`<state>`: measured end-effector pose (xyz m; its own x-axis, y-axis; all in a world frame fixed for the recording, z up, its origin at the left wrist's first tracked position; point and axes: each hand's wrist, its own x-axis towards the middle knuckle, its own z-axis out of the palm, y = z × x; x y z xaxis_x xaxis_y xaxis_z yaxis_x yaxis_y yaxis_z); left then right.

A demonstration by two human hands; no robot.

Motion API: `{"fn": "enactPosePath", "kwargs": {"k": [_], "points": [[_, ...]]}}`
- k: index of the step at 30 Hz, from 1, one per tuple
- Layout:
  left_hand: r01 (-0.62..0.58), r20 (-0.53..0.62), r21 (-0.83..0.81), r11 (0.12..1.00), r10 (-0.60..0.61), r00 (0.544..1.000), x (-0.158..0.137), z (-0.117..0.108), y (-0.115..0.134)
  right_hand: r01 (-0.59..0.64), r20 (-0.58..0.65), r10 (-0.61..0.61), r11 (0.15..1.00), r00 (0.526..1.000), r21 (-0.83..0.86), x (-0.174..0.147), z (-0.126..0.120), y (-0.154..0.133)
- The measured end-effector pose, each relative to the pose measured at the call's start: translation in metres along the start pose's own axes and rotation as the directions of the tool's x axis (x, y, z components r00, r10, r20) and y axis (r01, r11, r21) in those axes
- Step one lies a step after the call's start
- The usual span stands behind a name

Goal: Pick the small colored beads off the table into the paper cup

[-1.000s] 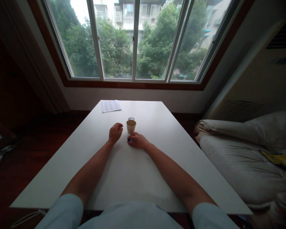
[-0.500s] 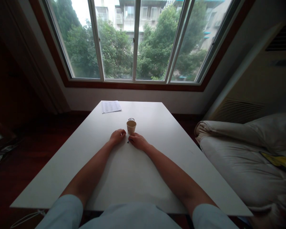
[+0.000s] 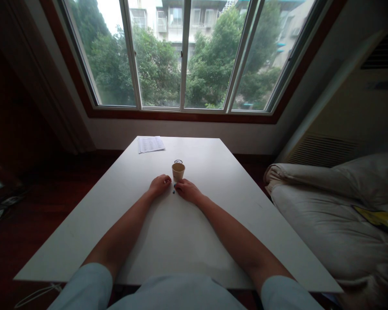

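Note:
A light brown paper cup (image 3: 178, 172) stands upright near the middle of the white table (image 3: 181, 241). Just left of it rests my left hand (image 3: 160, 184), fingers curled, thumb and forefinger nearly meeting; whatever they may pinch is too small to make out. My right hand (image 3: 189, 190) lies at the cup's near right side, its fingers bent together. At its fingertips shows a tiny blue bead-like piece (image 3: 175, 185). Another small dark blue piece (image 3: 173, 192) lies on the table between the hands, a little closer to me.
Behind the cup lies a thin dark loop (image 3: 178, 161). Printed paper sheets (image 3: 151, 144) rest at the table's far left corner. A beige sofa (image 3: 326, 215) stands to the right, and a wide window (image 3: 181, 56) is beyond the table.
The blue piece at my right fingertips now shows more plainly, as the right fingers have shifted slightly. My left hand and the cup have hardly moved.

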<state>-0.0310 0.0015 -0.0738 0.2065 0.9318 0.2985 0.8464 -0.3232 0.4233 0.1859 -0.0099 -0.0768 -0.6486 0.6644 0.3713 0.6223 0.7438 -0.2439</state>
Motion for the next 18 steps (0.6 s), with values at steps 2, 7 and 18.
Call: {"fn": "enactPosePath", "kwargs": {"k": [2,7,18], "points": [[-0.005,-0.001,0.005,1.000,0.005,1.000,0.0002,0.0010,-0.0010,-0.004,0.005,0.004,1.000,1.000,0.006,0.0003,0.0000,0.0006],[0.003,0.009,0.006,1.000,-0.003,1.000,-0.0002,0.0009,0.0000,-0.006,0.022,0.006,1.000,1.000,0.004,0.0007,0.0006,0.0031],[0.014,0.027,0.023,1.000,-0.014,1.000,-0.0012,-0.0010,0.0021,-0.016,0.014,0.016,1.000,1.000,-0.010,0.0009,0.0047,0.0053]]}}
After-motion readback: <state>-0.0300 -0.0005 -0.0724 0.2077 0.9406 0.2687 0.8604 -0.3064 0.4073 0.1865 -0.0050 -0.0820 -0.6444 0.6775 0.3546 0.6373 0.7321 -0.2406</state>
